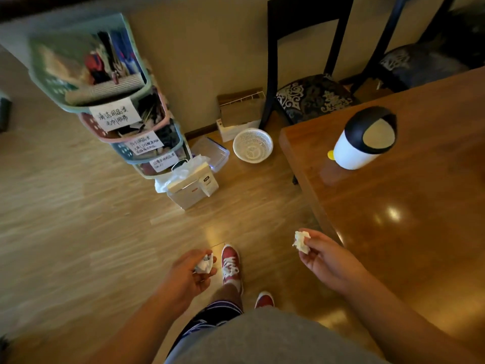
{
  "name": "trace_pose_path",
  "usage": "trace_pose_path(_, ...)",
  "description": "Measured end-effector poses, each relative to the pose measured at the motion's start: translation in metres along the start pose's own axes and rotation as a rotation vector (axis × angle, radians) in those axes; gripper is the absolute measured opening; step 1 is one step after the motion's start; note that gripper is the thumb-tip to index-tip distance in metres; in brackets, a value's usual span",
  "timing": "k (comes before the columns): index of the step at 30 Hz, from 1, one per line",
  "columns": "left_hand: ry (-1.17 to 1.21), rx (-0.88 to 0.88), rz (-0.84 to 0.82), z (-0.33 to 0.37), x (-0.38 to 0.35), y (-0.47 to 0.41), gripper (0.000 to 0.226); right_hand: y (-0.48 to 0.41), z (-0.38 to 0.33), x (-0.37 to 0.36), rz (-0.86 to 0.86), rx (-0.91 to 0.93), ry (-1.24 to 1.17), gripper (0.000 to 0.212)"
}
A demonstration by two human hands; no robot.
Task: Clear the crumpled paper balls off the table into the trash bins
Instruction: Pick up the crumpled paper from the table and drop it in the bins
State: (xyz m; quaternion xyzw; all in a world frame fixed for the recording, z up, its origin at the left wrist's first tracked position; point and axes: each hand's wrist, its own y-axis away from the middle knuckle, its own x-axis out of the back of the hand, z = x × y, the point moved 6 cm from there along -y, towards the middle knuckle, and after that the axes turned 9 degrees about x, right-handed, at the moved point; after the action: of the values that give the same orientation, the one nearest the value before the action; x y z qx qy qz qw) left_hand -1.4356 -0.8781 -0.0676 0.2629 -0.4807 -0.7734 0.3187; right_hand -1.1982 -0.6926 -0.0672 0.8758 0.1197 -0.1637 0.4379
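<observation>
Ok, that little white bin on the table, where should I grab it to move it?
Probably round the white bin body, below the black rim, from the near table edge: it is round and upright, and the lid looks like a swinging flap.

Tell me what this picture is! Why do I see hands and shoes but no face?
The camera sits on a person's head and looks down, so you see what they see: their own arms, legs and red shoes. No machine here, just two bare hands. The left hand holds a crumpled paper ball, and the right hand holds a second paper ball. On the right is a shiny wooden table with a small white bin with a black lid standing on it. On the floor stand a floor bin lined with a plastic bag, a white basket and a tall stack of labelled trays.
</observation>
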Motion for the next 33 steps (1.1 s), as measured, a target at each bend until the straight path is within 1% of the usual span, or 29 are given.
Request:
trace_pose_path(5, -0.075, 0.014, -0.026, 0.061, -0.023, -0.043, 0.019, -0.044, -0.033, -0.016, 0.066, 0.034, -0.025, 0.023)
trace_pose_path(9, -0.236, 0.016, -0.100, 0.125, -0.063, -0.077, 0.019, -0.066, -0.057, -0.006, 0.175, 0.087, -0.073, 0.022)
trace_pose_path(14, -0.463, -0.010, -0.258, 0.194, -0.142, -0.105, 0.014, -0.068, -0.079, 0.018, 0.305, 0.210, -0.144, 0.024)
trace_pose_path(17, -0.587, -0.023, -0.389, 0.214, -0.198, -0.107, 0.024, -0.059, -0.092, 0.036, 0.435, 0.281, -0.243, 0.022)
trace_pose_path(19, -0.650, -0.030, -0.448, 0.220, -0.232, -0.105, 0.027, -0.050, -0.105, 0.048, 0.512, 0.331, -0.253, 0.021)
trace_pose_path(21, -0.692, -0.028, -0.491, 0.221, -0.264, -0.101, 0.023, -0.036, -0.125, 0.060, 0.591, 0.406, -0.188, 0.019)
trace_pose_path(23, -0.700, -0.010, -0.514, 0.217, -0.289, -0.096, 0.018, -0.018, -0.153, 0.075, 0.720, 0.515, -0.056, 0.018)
trace_pose_path(28, -0.733, 0.004, -0.528, 0.205, -0.316, -0.087, 0.016, 0.026, -0.231, 0.087, 0.984, 0.884, 0.185, 0.021)
trace_pose_path(31, -0.774, 0.011, -0.495, 0.200, -0.316, -0.085, 0.018, 0.021, -0.260, 0.074, 1.048, 1.026, 0.236, 0.025)
trace_pose_path(33, -0.768, 0.015, -0.465, 0.201, -0.312, -0.085, 0.020, -0.003, -0.269, 0.059, 1.008, 1.017, 0.312, 0.028)
